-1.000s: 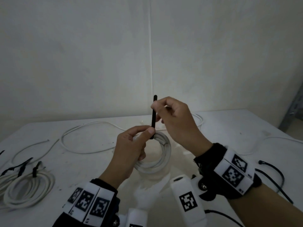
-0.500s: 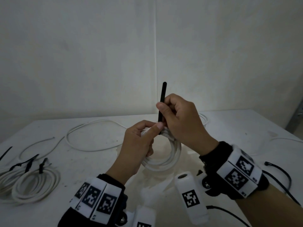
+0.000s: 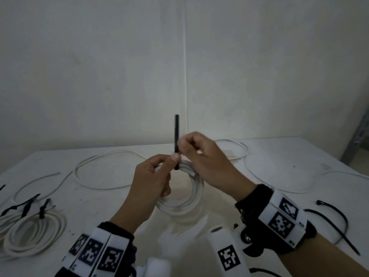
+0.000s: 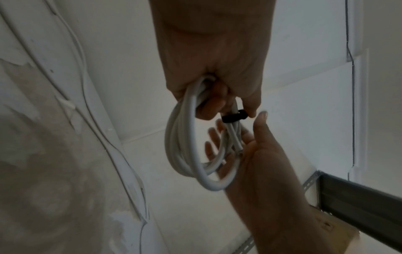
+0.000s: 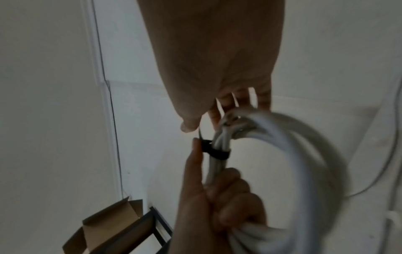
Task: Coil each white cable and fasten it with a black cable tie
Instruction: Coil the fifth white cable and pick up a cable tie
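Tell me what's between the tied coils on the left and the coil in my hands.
Only bare table shows in the head view between the tied coils and the held coil.

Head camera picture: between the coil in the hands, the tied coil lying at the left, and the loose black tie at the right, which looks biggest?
1. Tied coil.
2. Held coil, partly hidden by the hands.
3. Loose black tie.
The two coils look close; rank unsure.

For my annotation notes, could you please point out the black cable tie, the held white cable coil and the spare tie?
black plastic cable tie point(image 3: 176, 134): head view, upright tail.
white cable coil point(image 3: 196, 193): head view, right arc.
spare black cable tie point(image 3: 337, 214): head view, curved strap.
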